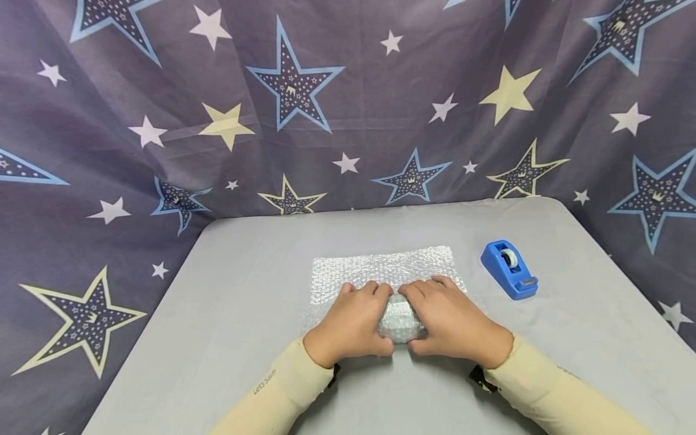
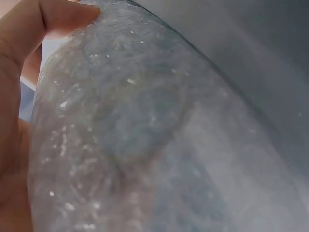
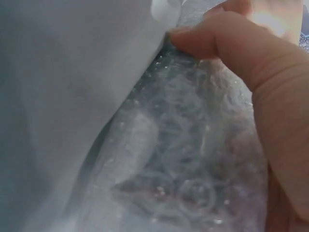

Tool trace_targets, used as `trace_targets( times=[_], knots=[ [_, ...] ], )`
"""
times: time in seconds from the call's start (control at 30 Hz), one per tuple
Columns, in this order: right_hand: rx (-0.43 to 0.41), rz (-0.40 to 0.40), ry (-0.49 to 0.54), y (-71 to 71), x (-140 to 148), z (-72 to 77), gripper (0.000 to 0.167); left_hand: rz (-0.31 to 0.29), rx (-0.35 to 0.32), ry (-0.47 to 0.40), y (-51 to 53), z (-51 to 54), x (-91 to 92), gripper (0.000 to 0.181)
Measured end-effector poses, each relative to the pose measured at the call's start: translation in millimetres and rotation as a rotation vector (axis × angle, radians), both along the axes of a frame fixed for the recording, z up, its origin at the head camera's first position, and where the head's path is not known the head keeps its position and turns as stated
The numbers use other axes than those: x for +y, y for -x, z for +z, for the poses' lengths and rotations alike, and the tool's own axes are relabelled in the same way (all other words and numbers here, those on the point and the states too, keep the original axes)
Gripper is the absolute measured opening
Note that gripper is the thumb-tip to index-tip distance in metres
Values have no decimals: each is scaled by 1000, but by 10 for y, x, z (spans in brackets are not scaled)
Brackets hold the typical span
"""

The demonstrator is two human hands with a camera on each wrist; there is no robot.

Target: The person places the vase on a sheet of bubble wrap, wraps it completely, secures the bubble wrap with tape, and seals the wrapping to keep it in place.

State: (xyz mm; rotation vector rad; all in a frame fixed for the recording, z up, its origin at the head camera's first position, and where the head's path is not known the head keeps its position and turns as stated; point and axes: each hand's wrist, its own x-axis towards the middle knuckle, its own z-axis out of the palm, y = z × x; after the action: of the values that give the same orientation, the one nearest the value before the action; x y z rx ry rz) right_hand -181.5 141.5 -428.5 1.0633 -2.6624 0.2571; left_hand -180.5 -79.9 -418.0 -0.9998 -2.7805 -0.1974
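Observation:
A bundle rolled in clear bubble wrap [image 1: 401, 320] lies on the grey cloth between both hands. What is inside the roll cannot be made out. From the left end, my left hand [image 1: 350, 320] grips it, thumb at the near side and fingers over the far side. My right hand [image 1: 457, 320] grips the other end in the same way. Beyond the hands, the unrolled part of the bubble wrap sheet [image 1: 380, 270] lies flat. In the wrist views, my left thumb [image 2: 72, 17] and my right thumb [image 3: 217, 43] press against the wrap.
A blue tape dispenser [image 1: 502, 272] with a roll of tape stands to the right, beyond the right hand. Grey cloth [image 1: 244, 290] covers the table. Behind the table's back edge hangs a dark curtain [image 1: 353, 103] with stars.

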Motion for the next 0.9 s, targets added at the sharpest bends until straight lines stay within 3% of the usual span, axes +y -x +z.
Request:
trace_targets(
  times=[0.23, 0.53, 0.9],
  knots=[
    [-3, -4, 1, 14, 14, -21, 92, -6, 0, -2, 5, -20, 10, 72],
    [-9, 1, 21, 44, 27, -35, 90, 11, 67, -5, -23, -54, 36, 64],
    [-54, 1, 43, 75, 27, -45, 89, 27, 97, 58, -31, -81, 42, 75]
  ],
)
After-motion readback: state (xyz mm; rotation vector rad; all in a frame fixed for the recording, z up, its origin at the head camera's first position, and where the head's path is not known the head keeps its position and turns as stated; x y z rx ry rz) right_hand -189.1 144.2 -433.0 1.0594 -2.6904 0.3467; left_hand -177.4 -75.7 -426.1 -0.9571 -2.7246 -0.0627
